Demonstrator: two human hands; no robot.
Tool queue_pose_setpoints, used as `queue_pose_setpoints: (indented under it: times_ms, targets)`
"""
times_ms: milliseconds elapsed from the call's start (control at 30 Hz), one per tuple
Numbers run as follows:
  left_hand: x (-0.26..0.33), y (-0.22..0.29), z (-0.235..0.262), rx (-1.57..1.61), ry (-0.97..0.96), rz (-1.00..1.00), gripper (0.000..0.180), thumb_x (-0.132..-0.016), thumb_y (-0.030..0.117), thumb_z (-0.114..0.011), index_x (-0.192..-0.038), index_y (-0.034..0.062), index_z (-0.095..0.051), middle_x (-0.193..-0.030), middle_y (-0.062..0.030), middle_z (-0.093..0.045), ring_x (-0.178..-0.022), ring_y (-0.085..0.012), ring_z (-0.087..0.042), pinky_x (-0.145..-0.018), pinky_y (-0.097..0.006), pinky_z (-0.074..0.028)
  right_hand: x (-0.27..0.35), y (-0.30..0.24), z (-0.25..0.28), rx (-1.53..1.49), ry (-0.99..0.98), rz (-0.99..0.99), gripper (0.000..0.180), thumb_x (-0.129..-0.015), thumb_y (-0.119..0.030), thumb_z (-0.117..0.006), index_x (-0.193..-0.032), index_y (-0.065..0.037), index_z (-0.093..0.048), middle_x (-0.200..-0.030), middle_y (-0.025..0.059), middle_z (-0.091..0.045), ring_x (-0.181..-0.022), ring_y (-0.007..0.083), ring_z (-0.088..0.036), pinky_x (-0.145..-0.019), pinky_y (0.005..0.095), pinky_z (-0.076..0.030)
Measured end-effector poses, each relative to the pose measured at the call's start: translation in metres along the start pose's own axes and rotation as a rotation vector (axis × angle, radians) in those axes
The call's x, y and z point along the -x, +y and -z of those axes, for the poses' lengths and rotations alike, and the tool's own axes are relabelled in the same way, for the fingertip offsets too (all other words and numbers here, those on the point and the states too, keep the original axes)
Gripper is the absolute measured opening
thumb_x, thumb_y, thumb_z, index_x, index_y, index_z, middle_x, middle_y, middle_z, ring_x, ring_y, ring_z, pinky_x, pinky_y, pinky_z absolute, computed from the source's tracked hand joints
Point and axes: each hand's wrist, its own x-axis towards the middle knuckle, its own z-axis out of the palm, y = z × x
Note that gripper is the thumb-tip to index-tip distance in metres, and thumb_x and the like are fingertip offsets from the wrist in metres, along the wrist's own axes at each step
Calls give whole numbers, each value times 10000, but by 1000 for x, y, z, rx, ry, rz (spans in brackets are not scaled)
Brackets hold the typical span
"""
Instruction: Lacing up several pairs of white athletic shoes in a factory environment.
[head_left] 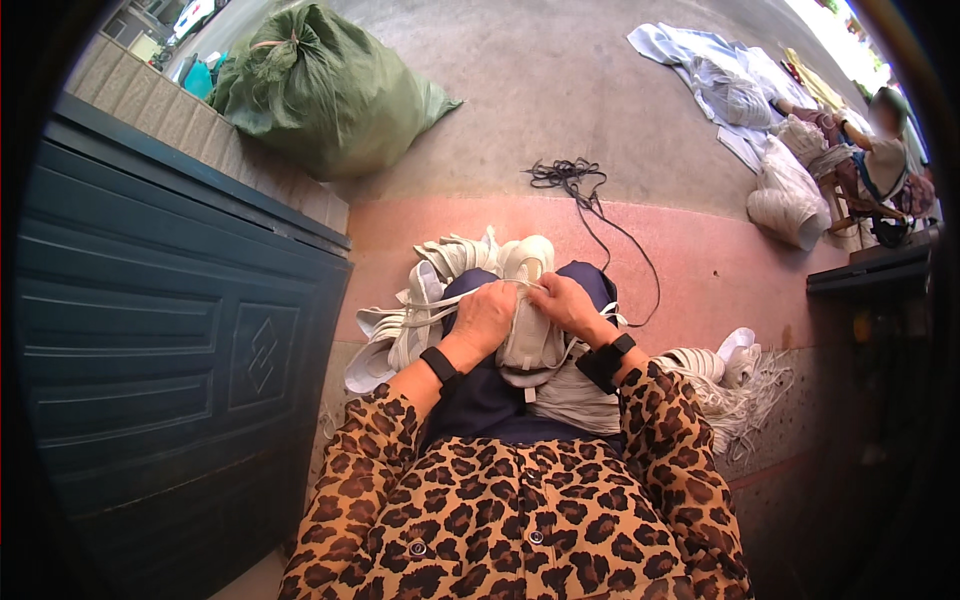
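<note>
A beige-white shoe (pixel 532 342) lies lengthwise between my knees, its rounded toe pointing away from me. My left hand (pixel 484 318) is closed at the left side of its lace opening, gripping a white shoelace (pixel 440 303) whose strands trail off to the left. On the other side my right hand (pixel 570 303) pinches the lace close to the shoe's front; its fingertips partly cover the lacing. Stacked pale shoe parts (pixel 578 398) rest in my lap under the shoe. More white shoe pieces (pixel 400 340) lean in a pile beside my left knee.
A dark panelled door (pixel 160 320) stands open at left, near a tied green sack (pixel 320 100). Black cord (pixel 575 175) lies tangled ahead. At right are loose white laces (pixel 745 400), a white sack (pixel 787 200) and a seated person (pixel 885 150) beside pale cloth (pixel 720 85).
</note>
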Motion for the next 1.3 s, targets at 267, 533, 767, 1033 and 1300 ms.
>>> queue_pose_setpoints:
  times_ms: [267,533,767,1033,1300]
  targets:
    - [-4,-2,-3,236,126,245,129,-767,172,-569,-677,82,-595,-676,-99,-579,-687,-298,-565,-598,-419,-446,10,-15,8,95,18,-29,330,-820,-302,-516,-868,15,-596,-770,235,-599,-772,378,-591,-675,421,-452]
    - [14,10,4,-72,-78,27,319,-684,227,-658,-937,76,-537,-943,-100,-559,-900,-280,-494,-659,-411,-408,39,-24,-10,90,91,72,239,-785,-231,-545,-831,-13,-633,-753,207,-611,-737,359,-601,-659,421,-475]
    - [4,-18,-8,170,-199,81,189,-689,72,-521,-871,34,-551,-880,-173,-573,-863,-368,-496,-734,-448,-401,22,-26,-27,460,157,127,214,-750,-238,-592,-714,-31,-629,-665,176,-610,-650,327,-618,-572,412,-494]
    - [-9,-33,-6,359,-293,-52,160,-712,123,-578,-804,1,-626,-777,-187,-606,-747,-314,-573,-697,-398,-417,27,-26,-46,519,274,460,128,-695,-140,-533,-602,-94,-609,-631,97,-595,-636,247,-605,-518,356,-459]
    - [-14,-17,14,725,-549,333,101,-773,55,-576,-857,11,-612,-717,17,-586,-609,-61,-502,-526,-206,-395,11,-37,-70,778,205,329,102,-726,-227,-568,-699,-166,-645,-635,-36,-606,-605,156,-615,-431,356,-421]
